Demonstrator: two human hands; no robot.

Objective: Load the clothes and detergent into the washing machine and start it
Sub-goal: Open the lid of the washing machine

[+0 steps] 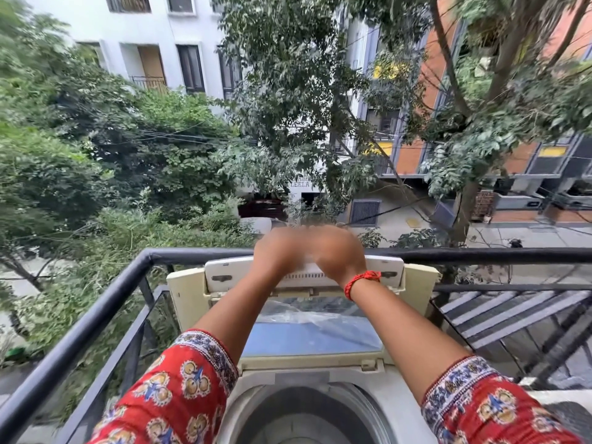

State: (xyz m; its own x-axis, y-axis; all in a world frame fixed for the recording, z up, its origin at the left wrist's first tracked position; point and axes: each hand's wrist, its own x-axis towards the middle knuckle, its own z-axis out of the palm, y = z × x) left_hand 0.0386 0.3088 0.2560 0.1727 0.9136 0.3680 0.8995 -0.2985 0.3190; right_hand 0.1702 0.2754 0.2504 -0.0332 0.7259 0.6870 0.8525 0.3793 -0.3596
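Note:
A cream top-load washing machine (397, 379) stands against the balcony railing. Its lid (307, 334), with a bluish see-through window, is raised and stands nearly upright. Below it the round drum opening (304, 415) is exposed, and only grey drum wall shows inside. My left hand (280, 251) and my right hand (339, 251) are side by side on the lid's white top edge (224, 270), fingers curled over it. Both hands are blurred. A red thread bracelet (362, 280) is on my right wrist. No clothes or detergent are in view.
A black metal railing (105, 299) runs behind and to the left of the machine. Black stair treads (512, 312) descend at the right. Beyond the railing are trees, a street far below and apartment buildings.

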